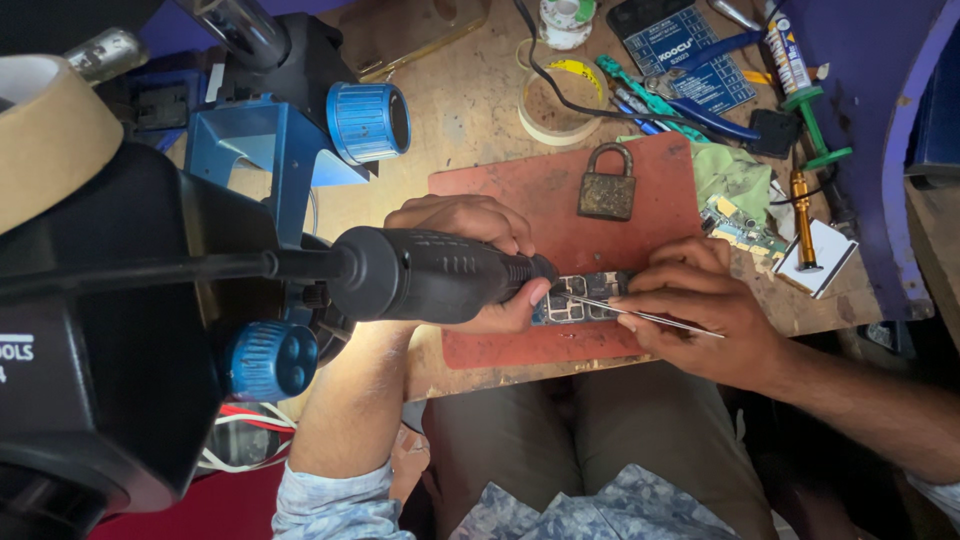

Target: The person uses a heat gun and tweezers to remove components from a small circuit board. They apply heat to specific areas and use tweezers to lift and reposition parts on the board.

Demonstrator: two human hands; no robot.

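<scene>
My left hand (470, 225) grips a thick black hot-air handle (430, 273), its nozzle pointing at a small circuit board (585, 300) on a red work mat (545, 195). My right hand (700, 305) holds thin metal tweezers (640, 314), their tips resting on the board near the nozzle. The board lies between both hands and is partly hidden by my fingers.
A rusty padlock (606, 182) sits on the mat behind the board. A black and blue microscope (130, 300) fills the left. Tape rolls (552, 100), pliers (700, 112), a syringe tube (800, 85), another green board (738, 225) and a brass tool (803, 222) crowd the back and right.
</scene>
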